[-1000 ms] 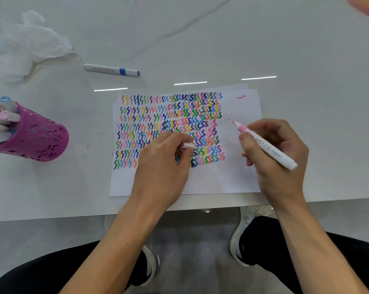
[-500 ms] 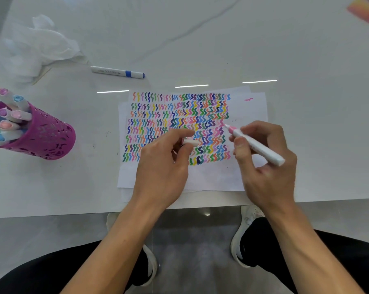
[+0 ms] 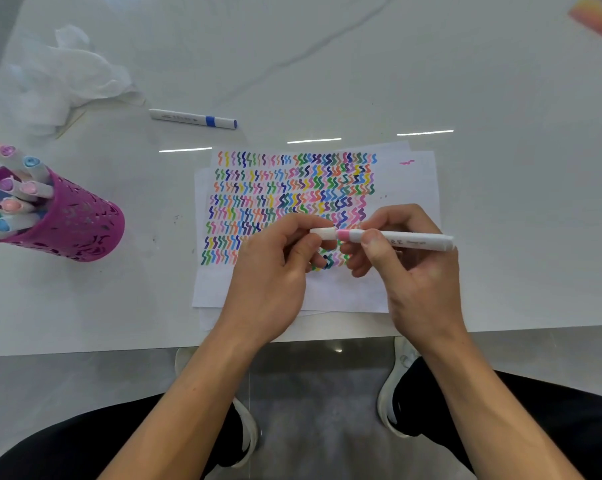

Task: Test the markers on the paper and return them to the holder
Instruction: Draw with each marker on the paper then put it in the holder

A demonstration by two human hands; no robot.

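Since a moment ago the hands have met over the squiggle-filled white paper (image 3: 413,181) near the table (image 3: 517,237) edge. The left hand (image 3: 271,271) has its grip pinched on the white cap (image 3: 323,233), which meets the pink-banded white marker (image 3: 410,240); the right hand (image 3: 413,271) has its grip curled round that marker. The purple perforated holder (image 3: 81,220) stands well to the left.

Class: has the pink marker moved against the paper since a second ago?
Yes. The pink marker has swung left across the paper, from its blank right side over the squiggles, meeting the cap in the left hand.

Table (image 3: 500,81): glossy white marble-look top, thin grey veins.
Floor (image 3: 310,393): grey polished tile, below the table's front edge.
Light: three strip-lamp reflections (image 3: 425,133) on the tabletop.
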